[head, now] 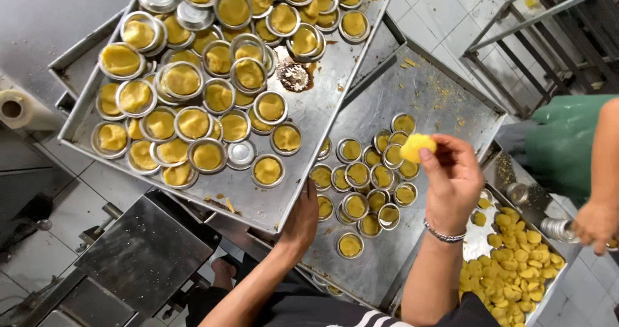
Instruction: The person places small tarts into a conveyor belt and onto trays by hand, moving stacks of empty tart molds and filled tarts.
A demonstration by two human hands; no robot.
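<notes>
head view: the right hand (454,182) is raised over the lower tray (445,108), thumb and fingertips pinching a yellow dough lump (417,148). the lump sits at the fingertips, above the cluster of small tins (367,185) on that tray, clear of them. a metal bracelet (443,233) circles the right wrist.

the left hand (303,220) is at the near edge of the upper tray (309,117), fingers tucked under the rim and thumb against the edge, so it grips the tray. how tightly the hidden fingers are curled cannot be told.

the upper tray lies tilted across the lower one and is crowded with round tins (193,88) filled with yellow dough, many stacked or leaning on each other. one empty tin (241,153) shows its bare metal base near the front. a dark crumbly patch (294,77) lies on the tray among them.

to the right, a bin (548,204) holds a heap of yellow dough pieces (516,269). another person's hand (596,224) is at the far right, holding a small metal tin (558,229) beside the bin, with a green apron (561,140) behind it.

at the far left, a paper roll (19,109) lies on its side.
</notes>
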